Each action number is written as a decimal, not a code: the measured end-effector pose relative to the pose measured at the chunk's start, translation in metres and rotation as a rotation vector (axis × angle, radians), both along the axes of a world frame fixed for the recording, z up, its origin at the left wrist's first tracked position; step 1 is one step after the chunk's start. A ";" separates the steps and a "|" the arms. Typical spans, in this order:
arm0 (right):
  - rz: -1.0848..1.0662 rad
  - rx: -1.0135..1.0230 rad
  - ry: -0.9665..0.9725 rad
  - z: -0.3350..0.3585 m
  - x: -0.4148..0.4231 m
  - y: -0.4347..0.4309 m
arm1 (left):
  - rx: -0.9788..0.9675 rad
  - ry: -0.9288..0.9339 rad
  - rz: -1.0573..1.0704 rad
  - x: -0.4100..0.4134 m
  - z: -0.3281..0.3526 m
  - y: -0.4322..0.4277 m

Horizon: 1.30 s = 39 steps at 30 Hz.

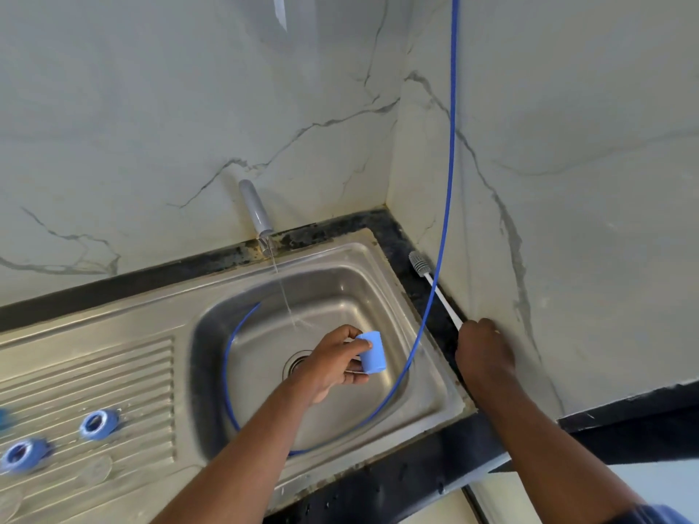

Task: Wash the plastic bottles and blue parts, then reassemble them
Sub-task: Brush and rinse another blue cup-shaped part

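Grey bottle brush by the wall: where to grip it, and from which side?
Grip the thin white handle near its lower end, from the steel sink side: the marbled wall backs it, and its grey bristled head points into the corner.

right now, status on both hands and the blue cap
Left hand holds blue cap over sink, beside the stream. Right hand grips brush on counter. Blue hose looped in sink.

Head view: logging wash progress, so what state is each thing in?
Tap, running into the sink.
Blue cup, held over the sink by the left hand.
Brush, head on the counter, handle gripped by the right hand.
Blue rings, lying on the drainboard.
Blue hose, hanging down, looped in the sink.
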State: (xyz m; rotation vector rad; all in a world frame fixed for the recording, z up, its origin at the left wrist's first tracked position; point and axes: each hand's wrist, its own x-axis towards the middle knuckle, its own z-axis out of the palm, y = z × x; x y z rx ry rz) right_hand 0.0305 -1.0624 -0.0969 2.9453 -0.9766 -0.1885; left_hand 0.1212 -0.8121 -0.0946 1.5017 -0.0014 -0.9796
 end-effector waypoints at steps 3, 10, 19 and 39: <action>-0.032 0.090 -0.062 0.008 0.001 0.004 | -0.034 0.016 0.023 -0.003 0.000 0.000; -0.156 0.313 -0.204 0.042 -0.040 0.032 | -0.118 0.044 0.140 -0.004 0.000 -0.009; -0.301 0.429 -0.324 0.072 -0.122 0.083 | -0.186 0.127 0.121 -0.011 0.003 -0.045; 0.282 0.574 -0.484 0.053 -0.069 0.190 | -0.647 0.444 0.683 0.040 0.057 0.084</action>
